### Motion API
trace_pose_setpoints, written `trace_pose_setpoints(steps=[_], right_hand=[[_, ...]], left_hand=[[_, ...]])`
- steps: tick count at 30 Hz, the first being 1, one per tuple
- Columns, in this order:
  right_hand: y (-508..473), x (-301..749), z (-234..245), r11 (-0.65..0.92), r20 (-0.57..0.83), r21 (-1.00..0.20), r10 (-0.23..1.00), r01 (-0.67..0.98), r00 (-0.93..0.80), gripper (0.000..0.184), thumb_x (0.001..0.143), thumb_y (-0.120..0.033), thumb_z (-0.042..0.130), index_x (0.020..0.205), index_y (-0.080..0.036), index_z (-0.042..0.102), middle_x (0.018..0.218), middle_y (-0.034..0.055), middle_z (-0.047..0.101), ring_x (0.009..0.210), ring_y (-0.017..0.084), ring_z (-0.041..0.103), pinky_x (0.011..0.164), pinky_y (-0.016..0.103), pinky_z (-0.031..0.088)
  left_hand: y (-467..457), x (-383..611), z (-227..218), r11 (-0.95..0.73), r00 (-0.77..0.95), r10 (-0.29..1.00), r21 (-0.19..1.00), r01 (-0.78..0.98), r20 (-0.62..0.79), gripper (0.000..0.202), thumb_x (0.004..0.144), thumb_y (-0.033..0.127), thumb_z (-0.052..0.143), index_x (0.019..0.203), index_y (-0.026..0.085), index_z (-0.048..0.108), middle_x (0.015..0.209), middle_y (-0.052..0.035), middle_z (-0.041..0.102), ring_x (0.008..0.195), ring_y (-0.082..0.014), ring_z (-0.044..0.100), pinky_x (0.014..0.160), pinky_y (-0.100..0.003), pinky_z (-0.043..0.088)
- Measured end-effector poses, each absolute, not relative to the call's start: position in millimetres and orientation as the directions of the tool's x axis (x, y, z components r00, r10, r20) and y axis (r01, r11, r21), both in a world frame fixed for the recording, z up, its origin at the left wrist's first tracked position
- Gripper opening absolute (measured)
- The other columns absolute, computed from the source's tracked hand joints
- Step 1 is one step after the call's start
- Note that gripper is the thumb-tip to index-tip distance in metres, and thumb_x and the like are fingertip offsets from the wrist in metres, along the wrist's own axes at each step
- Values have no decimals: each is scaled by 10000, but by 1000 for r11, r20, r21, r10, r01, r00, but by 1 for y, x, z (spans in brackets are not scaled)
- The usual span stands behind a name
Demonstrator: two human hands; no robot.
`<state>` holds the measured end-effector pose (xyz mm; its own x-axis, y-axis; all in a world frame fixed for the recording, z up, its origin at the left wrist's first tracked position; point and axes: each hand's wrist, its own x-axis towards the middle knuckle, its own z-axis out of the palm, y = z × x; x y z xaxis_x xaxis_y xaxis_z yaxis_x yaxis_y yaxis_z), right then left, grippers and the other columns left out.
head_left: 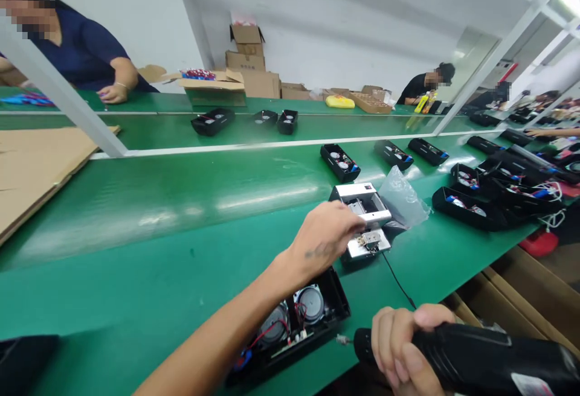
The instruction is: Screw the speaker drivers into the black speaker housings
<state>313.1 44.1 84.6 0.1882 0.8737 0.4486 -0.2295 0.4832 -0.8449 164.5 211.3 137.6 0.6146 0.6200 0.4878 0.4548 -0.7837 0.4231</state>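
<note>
My left hand [327, 236] reaches out over the green bench and its fingers touch a small silver metal box [366, 215] with a black cable running from it. Whether the fingers grip anything is hidden. My right hand [403, 348] is closed around a black electric screwdriver [475, 363] near the bench's front edge, its bit pointing left. Under my left forearm lies an open black speaker housing [299, 323] with two round drivers and red wiring.
A crumpled clear plastic bag [402, 198] lies beside the silver box. Several black housings [471, 206] crowd the right side and more ride the conveyor belt [203, 172]. Flat cardboard [31, 166] lies at left. People work across the belt and far right.
</note>
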Motion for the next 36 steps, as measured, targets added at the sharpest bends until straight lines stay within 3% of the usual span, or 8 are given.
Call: trace_pose_setpoints(steps=[5,9,12,14,16,20,23,36], right_hand=[[45,317,78,535,499,-806,844,-255,196,321,1062,-283,566,1364,-389,536,537,-113,442,374,120,360,407,239,336],[49,322,72,560,492,-778,825,-286,277,354,1046,-251,586,1383,-350,546,571,-105,480,377,106,374,397,245,336],[54,318,76,563,481,-772,821,-295,308,298,1044,-224,581,1319,-338,577,597,-99,496,402,104,407,432,252,388],[58,310,80,548,467,-781,831,-301,302,271,1046,-215,583,1288,-336,579,605,-99,496,423,108,428,457,257,417],[61,300,80,532,469,-789,845,-309,259,251,1049,-209,597,1265,-334,572,611,-104,494,435,108,444,468,255,430],[62,283,74,504,479,-818,864,-277,156,227,1077,-208,572,1259,-337,531,640,-103,507,466,112,472,487,252,441],[61,277,68,487,478,-834,872,-258,103,229,1083,-203,553,1264,-339,514,661,-104,499,476,111,476,484,247,445],[57,277,74,419,416,-883,907,-213,58,220,1071,-235,589,1238,-359,518,628,-97,530,483,124,482,517,269,457]], left_hand=[[252,188,140,-820,622,573,389,421,534,155,1026,129,673,1112,180,792,1244,-84,811,1171,-232,753,1052,-412,596],[204,140,117,-786,584,618,422,452,525,220,1072,282,659,1272,230,736,1383,-90,753,1310,-272,692,1135,-539,561],[151,98,92,-707,637,701,426,564,319,379,1001,467,754,1337,298,710,1527,-94,664,1476,-382,563,1224,-750,409],[121,80,75,-653,669,731,421,629,135,661,811,622,898,1366,322,701,1631,-128,561,1545,-498,445,1206,-874,309],[98,74,58,-617,665,746,390,684,15,858,637,631,1003,1377,322,700,1679,-161,493,1559,-579,371,1176,-933,261],[80,75,34,-583,617,787,350,733,19,675,762,463,972,1370,370,694,1738,-118,413,1566,-504,404,1232,-833,309],[79,76,28,-579,615,787,385,719,35,527,850,512,896,1328,391,710,1749,-100,394,1521,-468,468,1200,-764,400],[80,78,39,-569,607,794,397,720,35,493,822,470,925,1254,325,737,1697,-132,462,1437,-466,524,1127,-712,462]])
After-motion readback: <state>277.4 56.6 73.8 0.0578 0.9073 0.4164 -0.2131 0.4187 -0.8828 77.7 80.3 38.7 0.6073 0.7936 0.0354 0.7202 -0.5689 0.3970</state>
